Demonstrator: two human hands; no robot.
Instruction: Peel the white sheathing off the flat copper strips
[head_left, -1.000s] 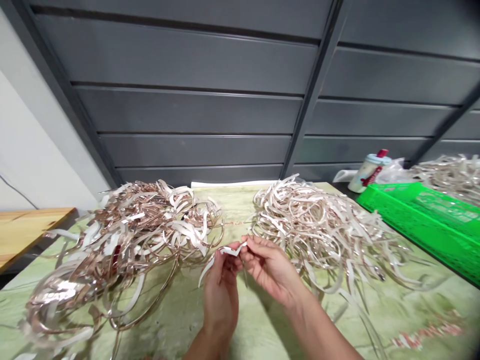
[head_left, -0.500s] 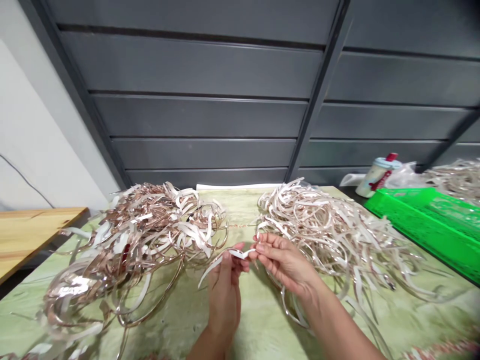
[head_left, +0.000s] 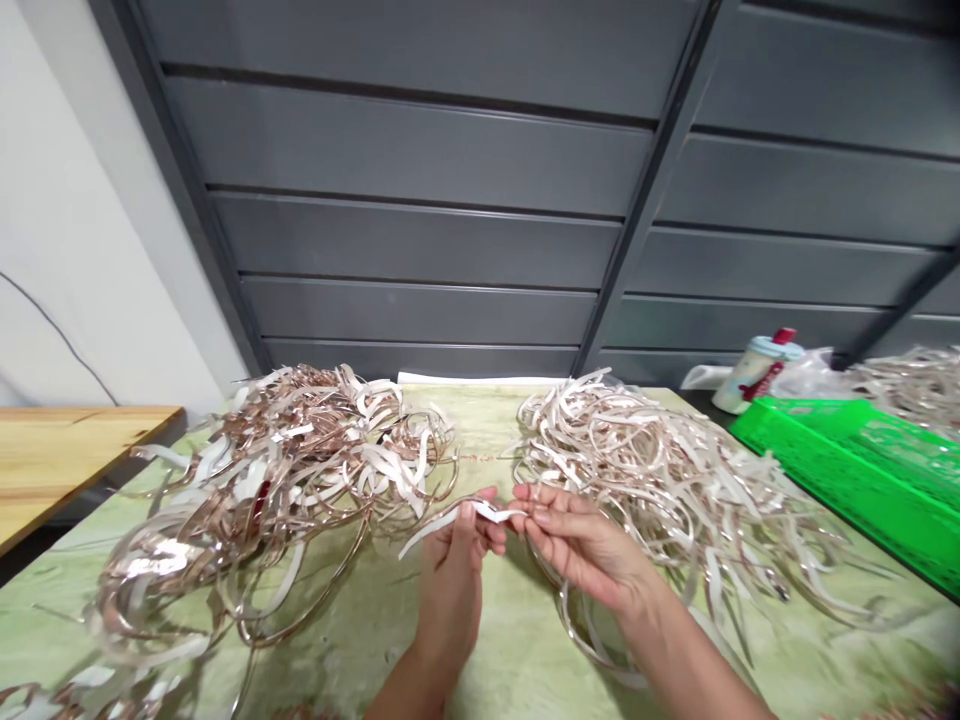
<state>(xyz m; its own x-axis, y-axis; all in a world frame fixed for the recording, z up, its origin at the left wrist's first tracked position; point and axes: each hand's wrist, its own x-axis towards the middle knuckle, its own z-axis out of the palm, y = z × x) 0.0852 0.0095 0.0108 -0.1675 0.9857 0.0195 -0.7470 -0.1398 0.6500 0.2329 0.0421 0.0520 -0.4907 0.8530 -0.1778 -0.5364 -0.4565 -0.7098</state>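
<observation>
Between my hands is a thin strip (head_left: 439,524), white on one side, with a white tail sticking out to the left. My left hand (head_left: 457,570) pinches it between thumb and fingers. The fingertips of my right hand (head_left: 574,535) are closed on its narrow right end. A small dark spot shows on the strip between the hands. Left of my hands lies a tangled heap of shiny copper and white strips (head_left: 300,480). Another heap of pale, curled strips (head_left: 637,440) lies behind and beside my right hand.
The heaps lie on a pale green table (head_left: 352,640). To the right stand a bright green plastic crate (head_left: 840,470) and a lidded cup (head_left: 754,370) beside a clear plastic bag (head_left: 806,375). A wooden board (head_left: 75,450) is at the left. Grey panels (head_left: 420,240) rise behind the table.
My view has tilted slightly, so the scene sits a little lower. Both hands still hold the strip, and its left tail looks straighter and flatter now.
</observation>
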